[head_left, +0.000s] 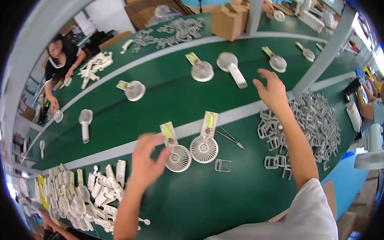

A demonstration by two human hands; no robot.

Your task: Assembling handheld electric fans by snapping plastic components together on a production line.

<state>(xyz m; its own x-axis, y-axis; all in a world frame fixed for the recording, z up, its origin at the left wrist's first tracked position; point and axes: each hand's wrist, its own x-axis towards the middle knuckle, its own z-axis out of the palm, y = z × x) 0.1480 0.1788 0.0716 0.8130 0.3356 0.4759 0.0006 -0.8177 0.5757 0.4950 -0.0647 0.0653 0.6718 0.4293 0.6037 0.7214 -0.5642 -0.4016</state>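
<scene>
My left hand [146,163], blurred, is beside a white handheld fan half [178,158] on the green table, thumb and fingers apart and its thumb close to the fan's rim. A second fan half [204,149] lies just to the right. Both have round slatted heads, and their opened handles show a green part inside. My right hand [272,92] reaches over the green conveyor belt with its fingers spread, holding nothing. Nearest to it are a whole white fan [232,67] and a fan half [276,61]. Tweezers [231,138] and a grey U-shaped bracket [222,165] lie near the two fan halves.
Grey brackets [304,124] form a heap at right. White fan parts [66,196] and handle covers [107,187] are piled at left. A metal rail [239,111] divides table from belt; a post [325,52] rises at right. A co-worker [63,62] handles parts across the belt.
</scene>
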